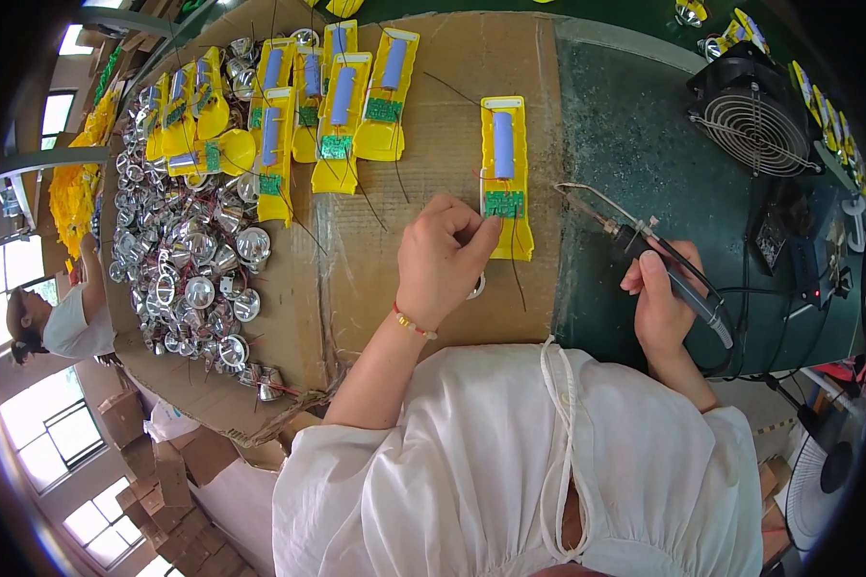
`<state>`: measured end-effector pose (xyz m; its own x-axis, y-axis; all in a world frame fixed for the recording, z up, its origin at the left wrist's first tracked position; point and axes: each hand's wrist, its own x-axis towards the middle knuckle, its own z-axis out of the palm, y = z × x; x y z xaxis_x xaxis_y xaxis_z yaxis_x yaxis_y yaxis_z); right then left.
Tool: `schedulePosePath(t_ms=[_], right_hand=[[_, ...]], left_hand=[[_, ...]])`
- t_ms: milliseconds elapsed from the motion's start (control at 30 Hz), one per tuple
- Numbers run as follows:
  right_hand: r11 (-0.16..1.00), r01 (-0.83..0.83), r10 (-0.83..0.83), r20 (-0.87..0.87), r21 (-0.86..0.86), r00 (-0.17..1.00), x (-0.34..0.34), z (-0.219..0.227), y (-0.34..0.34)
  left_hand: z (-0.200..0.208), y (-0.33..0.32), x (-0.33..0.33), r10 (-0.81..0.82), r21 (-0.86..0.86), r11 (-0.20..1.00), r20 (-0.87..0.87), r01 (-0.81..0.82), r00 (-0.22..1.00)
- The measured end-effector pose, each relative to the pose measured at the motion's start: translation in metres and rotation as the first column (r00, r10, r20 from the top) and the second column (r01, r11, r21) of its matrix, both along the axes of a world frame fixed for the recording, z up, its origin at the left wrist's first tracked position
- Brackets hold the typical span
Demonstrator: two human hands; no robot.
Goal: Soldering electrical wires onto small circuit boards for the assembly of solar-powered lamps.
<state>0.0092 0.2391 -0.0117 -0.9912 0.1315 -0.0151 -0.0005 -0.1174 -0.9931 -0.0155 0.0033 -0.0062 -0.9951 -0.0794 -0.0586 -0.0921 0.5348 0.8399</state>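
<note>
In front of me a yellow plastic housing [512,238] lies open on the cardboard. It holds a purple cylindrical battery [503,146] and a green circuit board [503,204], with thin wires trailing off. My left hand [440,252] is closed in a pinch at the board's lower left edge; what the fingertips grip is too small to make out. A silver rim [478,287] peeks out beneath that hand, mostly hidden. My right hand [664,303] grips a soldering iron [691,291] with a thin curved tube along it. Its tip points left, just right of the housing and apart from it.
Heaped silver lamp reflectors [199,245] cover the left side. Several yellow housings [340,111] with batteries and boards lie at the far left. A black fan with a wire guard [752,120] stands far right, near cables and a dark box [816,269]. Another person [72,322] is at left.
</note>
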Motion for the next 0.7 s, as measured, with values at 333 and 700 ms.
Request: schedulePosePath(t_ms=[333, 700], right_hand=[[0.991, 0.116, -0.120, 0.068, 0.059, 0.990, -0.003, -0.007, 0.037], [0.994, 0.090, -0.096, 0.117, 0.055, 0.988, -0.004, -0.013, 0.036]], left_hand=[[0.011, -0.003, -0.022, -0.169, -0.156, 0.969, 0.156, 0.193, 0.973], [0.013, 0.114, -0.302, -0.206, -0.482, 0.876, -0.374, 0.000, 0.904]])
